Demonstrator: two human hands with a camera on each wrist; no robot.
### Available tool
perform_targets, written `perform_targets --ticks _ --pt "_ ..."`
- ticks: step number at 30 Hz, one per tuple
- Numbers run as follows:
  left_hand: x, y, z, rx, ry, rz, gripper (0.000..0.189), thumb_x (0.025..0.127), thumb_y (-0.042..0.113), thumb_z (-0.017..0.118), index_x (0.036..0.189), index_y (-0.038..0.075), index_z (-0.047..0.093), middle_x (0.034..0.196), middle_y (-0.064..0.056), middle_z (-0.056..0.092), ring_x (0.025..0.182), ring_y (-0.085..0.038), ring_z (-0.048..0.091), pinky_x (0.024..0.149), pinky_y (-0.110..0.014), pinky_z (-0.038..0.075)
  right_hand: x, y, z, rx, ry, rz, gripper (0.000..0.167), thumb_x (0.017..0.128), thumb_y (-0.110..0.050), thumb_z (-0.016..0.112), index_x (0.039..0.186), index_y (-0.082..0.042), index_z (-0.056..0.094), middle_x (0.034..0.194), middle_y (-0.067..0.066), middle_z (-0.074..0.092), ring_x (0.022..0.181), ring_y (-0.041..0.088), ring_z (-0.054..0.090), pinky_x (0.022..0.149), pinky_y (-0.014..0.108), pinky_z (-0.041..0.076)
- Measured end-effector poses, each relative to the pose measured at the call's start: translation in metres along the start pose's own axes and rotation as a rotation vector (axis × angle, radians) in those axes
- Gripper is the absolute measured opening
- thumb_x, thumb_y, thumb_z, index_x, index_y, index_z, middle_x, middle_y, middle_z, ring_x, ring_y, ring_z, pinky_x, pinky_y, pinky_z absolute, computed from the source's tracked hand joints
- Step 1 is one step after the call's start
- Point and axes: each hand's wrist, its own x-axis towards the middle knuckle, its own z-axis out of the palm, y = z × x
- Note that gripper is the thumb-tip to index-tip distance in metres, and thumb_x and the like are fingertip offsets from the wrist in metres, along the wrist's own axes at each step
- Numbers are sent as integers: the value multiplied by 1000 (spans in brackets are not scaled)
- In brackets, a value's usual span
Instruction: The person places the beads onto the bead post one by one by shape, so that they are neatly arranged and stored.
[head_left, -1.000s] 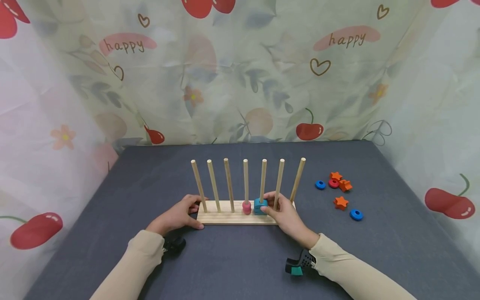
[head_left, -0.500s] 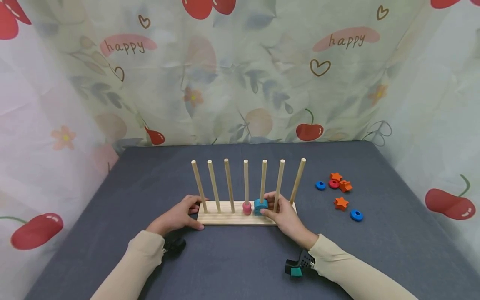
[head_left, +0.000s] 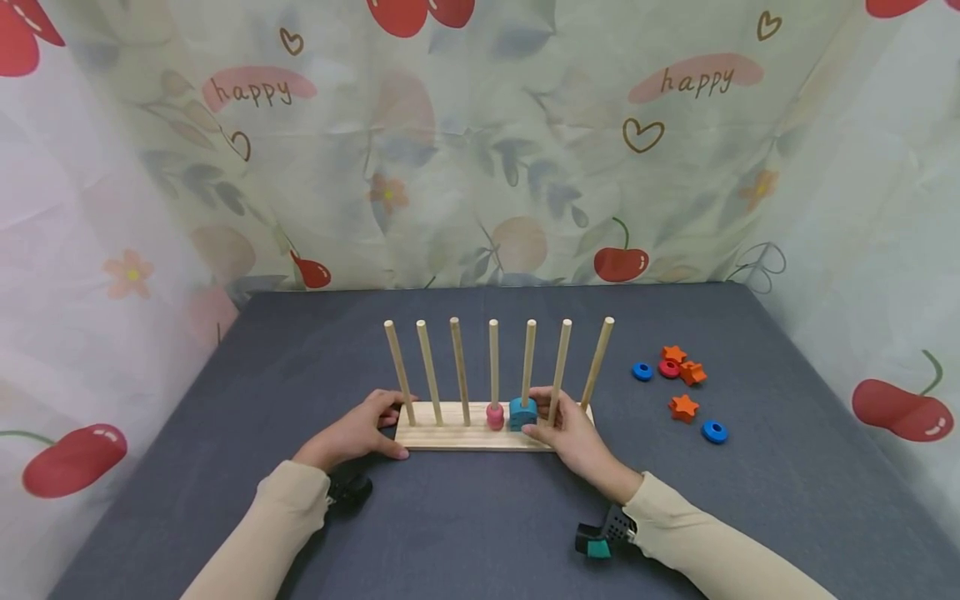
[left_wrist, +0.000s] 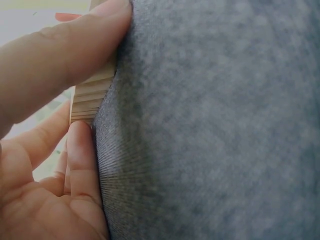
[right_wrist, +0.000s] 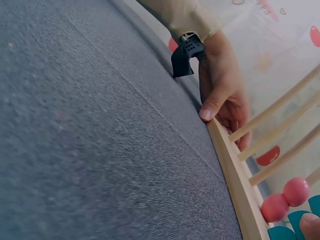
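A wooden stand (head_left: 442, 438) with a row of upright pegs lies across the middle of the table. My left hand (head_left: 363, 429) grips its left end, thumb on the front edge and fingers behind; the left wrist view shows the end grain between them. Pink beads (head_left: 495, 417) sit low on the middle peg. Beside them, blue lobed pieces (head_left: 522, 414) are threaded at the foot of the neighbouring peg. Around their right side is my right hand (head_left: 573, 433), thumb in front and fingers behind, spread loosely. In the right wrist view only my right thumb (right_wrist: 310, 226) shows, overlapping those pieces.
To the right of the stand lie orange stars (head_left: 683, 407), a red ring (head_left: 669, 368) and two blue rings (head_left: 715, 431). A patterned curtain (head_left: 450, 167) hangs behind the table and along its sides.
My right hand has eased slightly right, its thumb slipping lower off the blue pieces, which show more fully. The left hand and the stand stay in place.
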Motion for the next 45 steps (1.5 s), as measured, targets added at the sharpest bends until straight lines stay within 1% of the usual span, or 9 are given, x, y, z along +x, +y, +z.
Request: perform_targets --ticks 8,13,20,23,28,33,39,41,45 --pt "0 1 0 -4 1 -9 77 69 14 88 136 9 51 125 -15 41 116 -30 44 104 -51 38 -19 0 -13 -165 -87 -27 71 85 -10 73 145 -1 36 143 20 48 134 36 44 110 51 33" --pt "0 2 1 -10 -3 -27 76 70 14 87 136 9 51 127 -15 41 116 -30 43 104 -51 37 -35 -6 -26 -278 -159 34 84 85 -18 75 150 1 26 148 22 41 138 38 37 111 54 28" --pt "0 1 0 -26 -4 -34 78 70 13 87 137 9 50 128 -15 40 117 -30 43 104 -51 36 -51 -16 -57 -279 -317 36 74 87 -24 73 146 1 36 149 21 41 134 39 41 108 55 33" --pt "1 1 0 -25 -7 -27 78 70 13 87 137 8 50 127 -15 40 116 -30 43 104 -51 36 -54 -24 -74 -252 -336 47 64 88 -23 72 141 -1 44 144 21 46 130 39 47 104 54 39" --pt "0 2 0 -27 -6 -28 78 69 12 87 137 8 49 127 -15 40 117 -30 43 104 -51 36 -54 -32 -104 -251 -243 48 52 91 -23 68 136 -3 50 137 19 53 122 36 54 96 48 48" --pt "1 2 1 -22 -4 -33 78 69 13 87 137 9 49 127 -15 40 116 -29 43 104 -51 36 -54 -30 -134 -301 -73 -1 47 93 -23 66 133 -3 52 132 18 57 115 32 60 85 29 53" --pt "0 1 2 -5 6 -15 77 69 13 88 136 9 51 125 -15 41 114 -29 44 104 -50 37 -52 -18 -169 -413 60 18 50 94 -31 63 134 -5 51 132 18 56 103 3 60 77 16 50" --pt "0 1 2 -5 5 -12 77 69 13 88 136 9 51 124 -15 41 113 -29 44 103 -50 38 -53 -14 -178 -452 72 60 52 95 -36 61 135 -5 50 133 18 55 106 7 61 80 22 51" --pt "0 1 1 -2 9 -14 77 69 13 88 136 9 52 125 -15 42 113 -29 44 103 -51 38 -55 -4 -189 -496 58 128 56 96 -38 58 137 -1 46 136 24 51 120 38 54 90 45 50"
